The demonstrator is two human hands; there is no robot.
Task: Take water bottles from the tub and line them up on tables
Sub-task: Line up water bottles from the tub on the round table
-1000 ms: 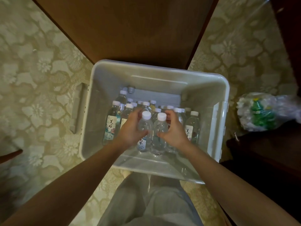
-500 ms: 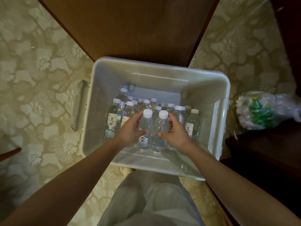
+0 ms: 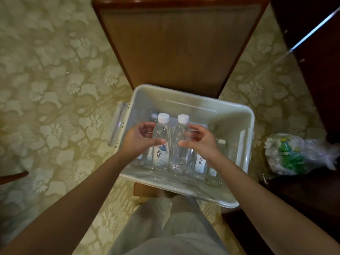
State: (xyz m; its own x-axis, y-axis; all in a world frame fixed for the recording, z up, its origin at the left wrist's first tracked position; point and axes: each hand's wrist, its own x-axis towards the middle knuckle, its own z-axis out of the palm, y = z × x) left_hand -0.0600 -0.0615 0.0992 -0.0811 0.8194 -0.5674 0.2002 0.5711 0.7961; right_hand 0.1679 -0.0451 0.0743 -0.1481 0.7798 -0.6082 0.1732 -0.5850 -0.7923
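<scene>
A grey plastic tub (image 3: 244,126) stands on the carpet in front of me, with several clear water bottles (image 3: 214,162) upright inside. My left hand (image 3: 137,140) grips one white-capped bottle (image 3: 161,144) with a blue label. My right hand (image 3: 200,139) grips a second white-capped bottle (image 3: 179,144) right beside it. Both bottles are upright and raised above the others in the tub. The wooden table (image 3: 176,45) lies just beyond the tub's far rim.
A plastic bag with green bottles (image 3: 292,155) lies on the floor right of the tub. Dark wooden furniture (image 3: 316,52) runs along the right side. Floral carpet (image 3: 55,89) covers the floor to the left. My legs (image 3: 165,227) are below the tub.
Both hands have lifted their two bottles up out of the cluster in the tub. The view has tilted so more of the table shows.
</scene>
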